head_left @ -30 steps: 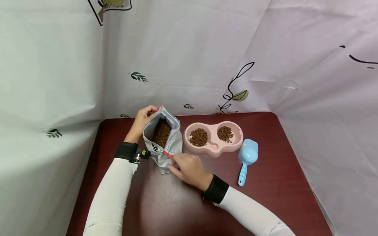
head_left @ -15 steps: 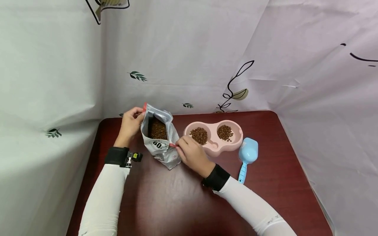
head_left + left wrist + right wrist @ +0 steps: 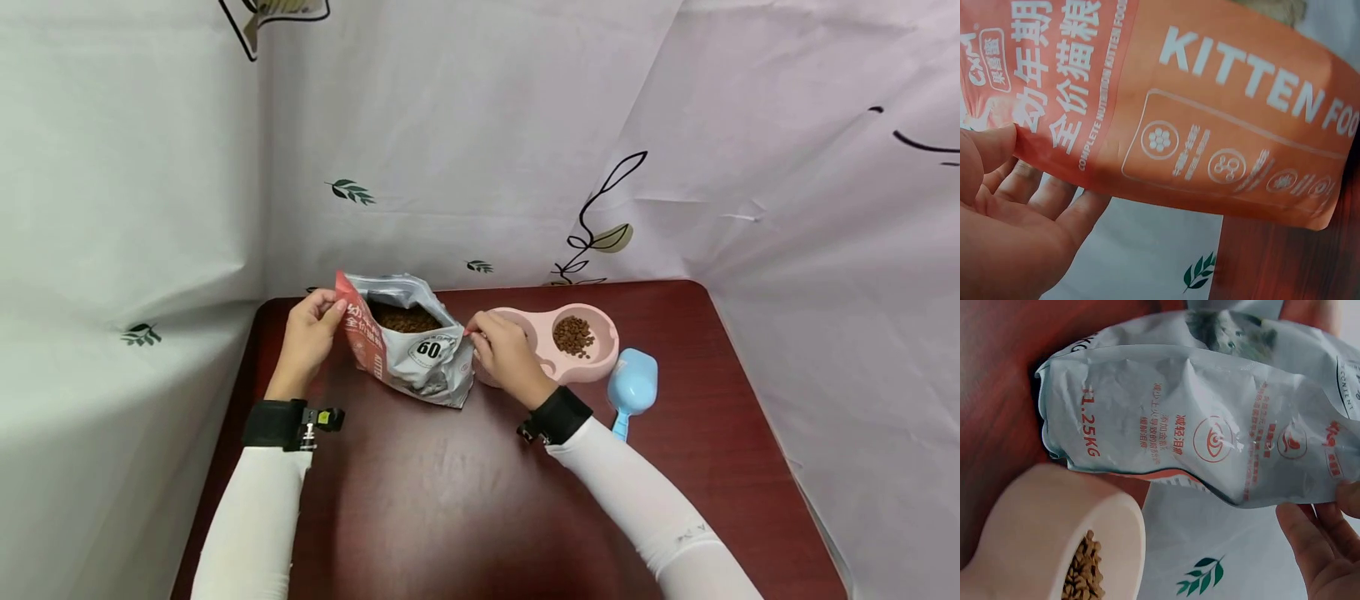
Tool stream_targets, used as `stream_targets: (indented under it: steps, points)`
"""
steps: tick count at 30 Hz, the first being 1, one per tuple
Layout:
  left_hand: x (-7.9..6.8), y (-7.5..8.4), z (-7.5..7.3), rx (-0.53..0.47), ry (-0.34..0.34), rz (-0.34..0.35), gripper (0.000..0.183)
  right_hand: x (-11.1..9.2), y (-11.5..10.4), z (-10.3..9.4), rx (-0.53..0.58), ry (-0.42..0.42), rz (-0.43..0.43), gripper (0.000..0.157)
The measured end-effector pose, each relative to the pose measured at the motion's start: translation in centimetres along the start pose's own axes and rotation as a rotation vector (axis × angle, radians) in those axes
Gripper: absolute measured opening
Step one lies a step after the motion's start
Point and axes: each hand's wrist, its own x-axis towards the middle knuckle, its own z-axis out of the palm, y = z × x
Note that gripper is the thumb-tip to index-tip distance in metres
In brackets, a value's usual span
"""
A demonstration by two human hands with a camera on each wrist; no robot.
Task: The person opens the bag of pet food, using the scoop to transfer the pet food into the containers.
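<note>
A silver and red bag of kitten food (image 3: pixel 431 371) stands at the left back of the table, its mouth spread and brown kibble (image 3: pixel 405 318) showing inside. My left hand (image 3: pixel 308 333) pinches the red upper left corner; the left wrist view has thumb and fingers (image 3: pixel 1025 200) at the edge of the printed bag (image 3: pixel 1210 125). At the opposite upper corner, my right hand (image 3: pixel 510 348) pinches the small red tip. In the right wrist view the fingers (image 3: pixel 1310 544) hold the top edge of the bag's side panel (image 3: pixel 1160 419).
Right of the bag sits a pink double bowl (image 3: pixel 542 321) with kibble (image 3: pixel 573 336) in its right compartment; my right hand partly covers the left one. A blue scoop (image 3: pixel 633 382) lies farther right, its handle partly behind my sleeve. A white printed cloth (image 3: pixel 450 125) hangs behind the table.
The bag has turned, so its red side and printed front now face me. My left hand has moved left and toward me with its corner; my right hand has moved up and right with the other.
</note>
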Motion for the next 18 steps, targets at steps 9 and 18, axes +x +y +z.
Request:
stream_targets:
  steps: [9,18]
  points:
    - [-2.0,-0.4,-0.7,-0.056,0.012,-0.012,0.022,1.9,1.6,-0.9,-0.024,-0.097,0.120,0.006]
    - [-4.8,-0.4,-1.0,0.042,0.051,0.028,0.020,1.9,1.7,-0.4,0.112,-0.193,0.280,0.018]
